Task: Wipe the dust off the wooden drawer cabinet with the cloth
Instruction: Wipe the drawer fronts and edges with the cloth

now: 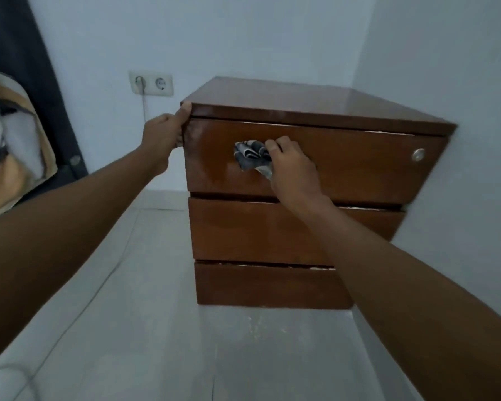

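A brown wooden drawer cabinet (344,111) with three drawer fronts stands on the floor against the right wall. My left hand (165,134) grips its top left front corner, thumb on the top edge. My right hand (292,169) holds a bunched grey patterned cloth (252,154) against the top drawer front (359,166), left of the middle. A pale dusty smear shows on that drawer left of the cloth. A round metal lock (418,154) sits near the drawer's right end.
A double wall socket (151,83) with a white cable plugged in is behind the cabinet's left side. A dark curtain (26,68) and bundled fabric (9,146) are at the left. Pale floor tiles (185,342) lie in front.
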